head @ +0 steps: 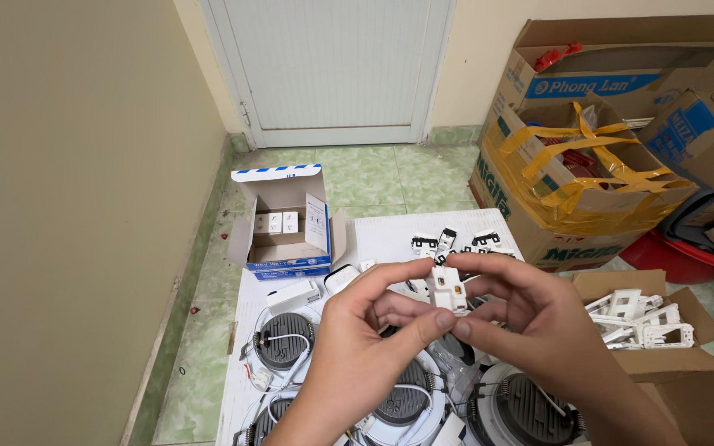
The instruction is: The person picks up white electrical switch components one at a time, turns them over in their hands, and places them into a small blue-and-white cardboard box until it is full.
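Above the white sheet [390, 235] on the green tiled floor [365, 173], the left hand [357, 347] and right hand [530, 330] both pinch a small white switch [448, 289] at the fingertips. The grip is slight; the switch could slip and drop among the downlights [287, 339] beneath. An open box [287, 235] sits near the door [332, 66], cartons [572, 190] to the right.
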